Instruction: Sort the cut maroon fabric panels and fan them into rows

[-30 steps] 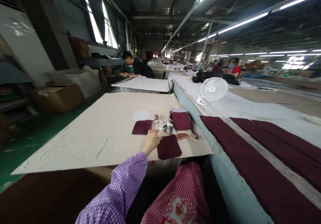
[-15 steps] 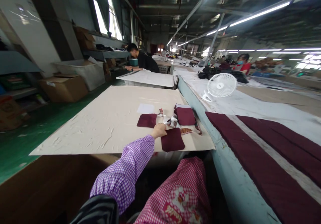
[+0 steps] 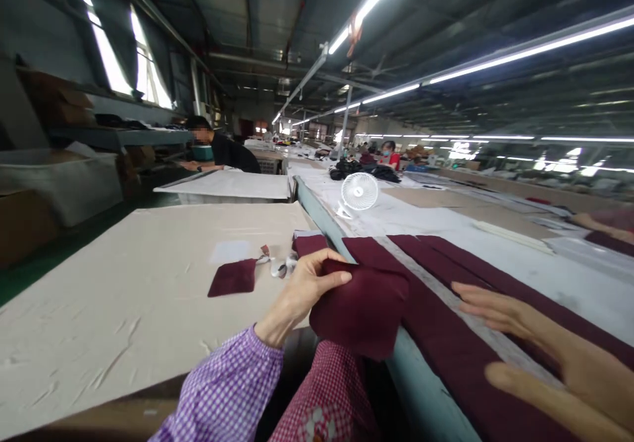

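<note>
My left hand (image 3: 302,290) pinches the upper left edge of a maroon fabric piece (image 3: 366,310) between thumb and fingers. The piece hangs with rounded corners, held up in front of the table edge. My right hand (image 3: 539,343) hovers empty at the right, fingers outstretched and thumb apart, over long maroon fabric strips (image 3: 436,349). On the beige tabletop lie another maroon piece (image 3: 232,277) and a maroon stack (image 3: 310,244), partly hidden behind my left hand. Between them sits a small bundle of white and patterned scraps (image 3: 280,265).
A white clip fan (image 3: 360,191) stands on the long white table (image 3: 446,217), with dark cloth (image 3: 364,170) behind it. A person in black (image 3: 230,151) works at the left; another in red (image 3: 391,158) is farther off. Someone's arm (image 3: 601,224) reaches in at the far right.
My left hand has lifted the maroon piece off the beige table and brought it right and closer. My right hand has come into view. The view has turned right.
</note>
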Motion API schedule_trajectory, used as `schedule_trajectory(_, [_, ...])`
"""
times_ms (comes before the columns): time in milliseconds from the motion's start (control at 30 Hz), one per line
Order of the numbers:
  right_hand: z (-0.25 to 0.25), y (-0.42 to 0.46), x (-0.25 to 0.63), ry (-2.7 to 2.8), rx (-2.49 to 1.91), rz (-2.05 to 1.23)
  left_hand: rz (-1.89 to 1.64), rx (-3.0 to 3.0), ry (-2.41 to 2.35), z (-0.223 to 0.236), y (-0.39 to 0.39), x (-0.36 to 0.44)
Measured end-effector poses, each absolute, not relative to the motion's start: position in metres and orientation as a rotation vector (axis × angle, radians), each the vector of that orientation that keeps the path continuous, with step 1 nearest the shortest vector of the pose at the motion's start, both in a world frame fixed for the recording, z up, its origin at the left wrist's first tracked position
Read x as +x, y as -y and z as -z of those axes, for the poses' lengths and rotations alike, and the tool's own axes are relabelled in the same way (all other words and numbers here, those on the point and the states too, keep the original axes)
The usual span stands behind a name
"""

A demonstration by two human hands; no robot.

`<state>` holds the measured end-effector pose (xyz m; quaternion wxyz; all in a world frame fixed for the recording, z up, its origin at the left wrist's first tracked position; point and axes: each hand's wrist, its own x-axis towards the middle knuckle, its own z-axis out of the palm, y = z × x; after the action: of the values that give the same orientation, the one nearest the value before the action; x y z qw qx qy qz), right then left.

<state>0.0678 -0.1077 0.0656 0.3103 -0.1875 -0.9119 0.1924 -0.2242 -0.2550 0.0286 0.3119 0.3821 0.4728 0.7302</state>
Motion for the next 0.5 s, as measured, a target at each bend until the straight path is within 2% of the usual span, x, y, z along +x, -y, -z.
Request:
schedule_trajectory(100, [-0.077,0.128,0.043,2.347,-0.666,-1.057,-1.940,1.073,-1.133,-0.044,0.248,-0.187])
schedule_trajectory(233, [-0.092,0.151,0.022,2.150,-0.706,-1.579,-1.989,1.005,-0.975,-0.053,0.241,-0.158])
schedule_trajectory(333, [-0.098,0.156,0.023,1.933,-0.616,-1.848,-1.865,0.748,-0.690,-0.051,0.241,-0.152])
schedule_trajectory(400, [-0.099,0.155,0.027,1.938,-0.628,-1.808,-1.683,0.639,-0.533,-0.044,0.241,-0.152])
schedule_trajectory(433, [-0.099,0.153,0.029,2.001,-0.659,-1.682,-1.604,0.611,-0.492,-0.040,0.241,-0.151])
schedule_trajectory(500, [-0.099,0.150,0.032,2.185,-0.650,-1.175,-1.508,0.572,-0.487,-0.032,0.240,-0.148])
